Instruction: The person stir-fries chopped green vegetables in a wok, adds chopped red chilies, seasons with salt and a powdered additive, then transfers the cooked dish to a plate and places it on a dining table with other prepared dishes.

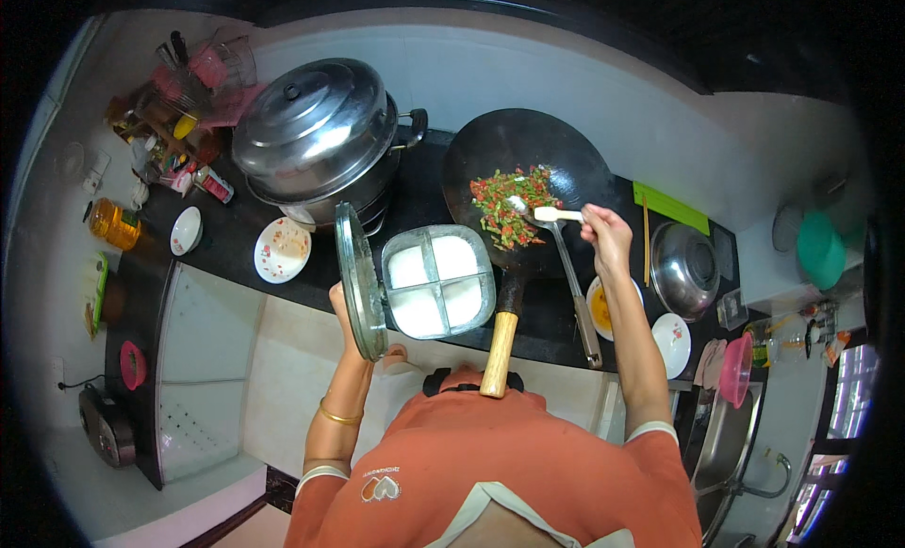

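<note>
My left hand [341,311] holds a clear seasoning box [439,282] by its raised lid [360,282]; white granules fill its several compartments. With its fingers closed on the handle, my right hand [608,238] holds a small pale spoon [550,214] over the black wok [587,152]. Chopped green and red peppers [505,219] lie in the wok. A metal ladle [574,293] rests with its bowl among the peppers and its handle towards me. The wok's wooden handle [500,353] points at my body.
A large lidded steamer pot [318,130] stands left of the wok. Two white bowls [186,231] [282,251] sit left. At right are a bowl with yellow-orange residue [602,312], a white bowl [670,346], an upturned metal basin [683,268], chopsticks [646,240] and a sink [725,435].
</note>
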A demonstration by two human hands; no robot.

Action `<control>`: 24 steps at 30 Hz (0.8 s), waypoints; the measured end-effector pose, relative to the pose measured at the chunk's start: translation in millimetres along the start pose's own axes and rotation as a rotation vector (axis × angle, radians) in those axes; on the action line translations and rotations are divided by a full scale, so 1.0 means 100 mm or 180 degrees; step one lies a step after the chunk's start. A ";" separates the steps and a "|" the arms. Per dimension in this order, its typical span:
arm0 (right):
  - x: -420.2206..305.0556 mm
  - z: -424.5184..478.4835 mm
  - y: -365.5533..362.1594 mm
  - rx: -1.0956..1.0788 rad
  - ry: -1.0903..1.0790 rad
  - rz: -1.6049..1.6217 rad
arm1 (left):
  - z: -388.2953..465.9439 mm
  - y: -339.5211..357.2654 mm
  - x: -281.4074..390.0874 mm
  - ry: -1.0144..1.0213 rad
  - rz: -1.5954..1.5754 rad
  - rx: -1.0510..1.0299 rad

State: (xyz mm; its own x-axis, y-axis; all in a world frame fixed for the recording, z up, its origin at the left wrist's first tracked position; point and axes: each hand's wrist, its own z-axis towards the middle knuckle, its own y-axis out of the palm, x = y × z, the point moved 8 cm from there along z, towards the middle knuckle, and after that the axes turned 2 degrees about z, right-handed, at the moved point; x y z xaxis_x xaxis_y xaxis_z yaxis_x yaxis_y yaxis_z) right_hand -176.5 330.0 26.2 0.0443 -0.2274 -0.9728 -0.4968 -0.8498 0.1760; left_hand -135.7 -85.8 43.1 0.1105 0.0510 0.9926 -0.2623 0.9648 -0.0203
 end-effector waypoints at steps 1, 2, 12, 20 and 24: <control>-0.06 -0.15 0.06 -0.0171 0.0019 0.0177 | -0.01 -0.02 -0.07 -0.0146 -0.0226 0.0054; -0.17 -0.37 0.19 -0.0410 -0.0023 0.0184 | -0.02 -0.04 -0.14 -0.0292 -0.0440 0.0097; -0.63 -1.97 1.65 -0.2364 -0.2947 -0.2940 | -0.22 -0.04 -0.28 -0.0424 -0.0615 -0.0062; -0.90 -1.62 0.60 -0.0778 -0.2092 -0.2752 | -0.36 -1.25 -0.15 -0.1558 -0.0876 0.0854; -0.69 -1.98 0.56 -0.0640 -0.1644 -0.2542 | -0.31 -2.02 -0.21 -0.1384 -0.0776 0.1422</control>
State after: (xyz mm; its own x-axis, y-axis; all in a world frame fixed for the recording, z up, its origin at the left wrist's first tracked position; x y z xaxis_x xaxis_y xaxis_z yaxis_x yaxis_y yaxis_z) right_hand -36.1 203.9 132.6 -0.1057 0.6476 -0.7546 -0.3259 -0.7395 -0.5890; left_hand -55.0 -273.5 22.4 -0.1550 -0.3540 0.9223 -0.6608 0.7312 0.1696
